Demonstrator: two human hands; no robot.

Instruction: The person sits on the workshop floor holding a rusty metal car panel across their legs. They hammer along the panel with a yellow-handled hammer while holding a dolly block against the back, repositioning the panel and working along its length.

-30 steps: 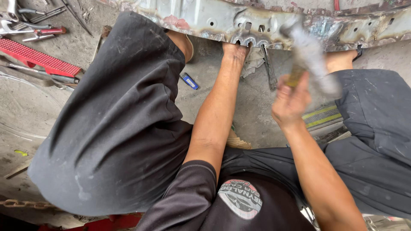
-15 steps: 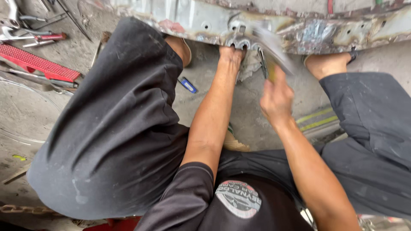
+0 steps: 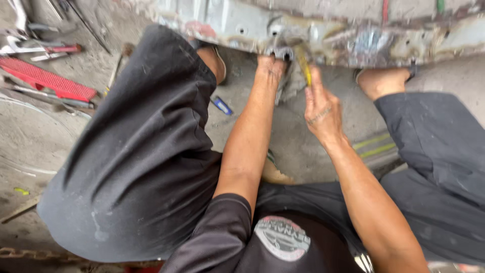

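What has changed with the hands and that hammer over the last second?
The right hand has swung the hammer down and forward, from raised and blurred beside the arm to its head meeting the battered metal panel. Its grip on the yellowish handle has not let go. The left hand stayed pressed against the panel's lower edge, and the red tool on the concrete floor did not move.
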